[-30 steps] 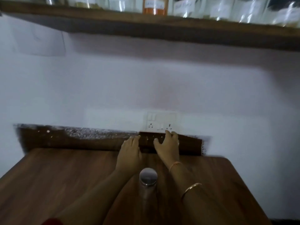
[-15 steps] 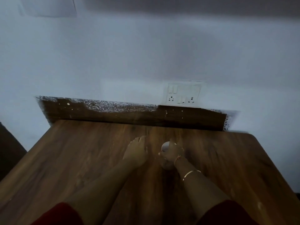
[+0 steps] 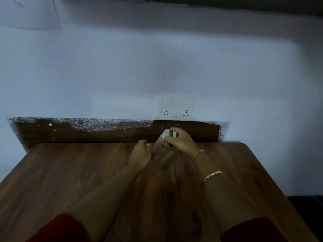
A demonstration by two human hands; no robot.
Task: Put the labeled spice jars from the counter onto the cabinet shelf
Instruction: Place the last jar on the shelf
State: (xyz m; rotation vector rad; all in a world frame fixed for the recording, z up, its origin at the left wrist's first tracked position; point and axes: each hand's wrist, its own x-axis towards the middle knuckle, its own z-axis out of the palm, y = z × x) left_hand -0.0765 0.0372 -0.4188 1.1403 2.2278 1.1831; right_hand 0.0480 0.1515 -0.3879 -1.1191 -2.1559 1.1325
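Lifted since, jar (image 3: 161,147) tilts lid-away in right hand (image 3: 181,139); left hand (image 3: 140,155) loosely curled, empty.

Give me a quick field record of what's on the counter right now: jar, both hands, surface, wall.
jar: clear jar with a silver lid, tilted, blurred by motion
right hand: right hand gripping the jar at its lid end
left hand: left hand beside the jar's body; contact cannot be told
counter: wooden counter, no other jar in view
wall: white socket panel above the backsplash
shelf: only its dark underside at the top edge
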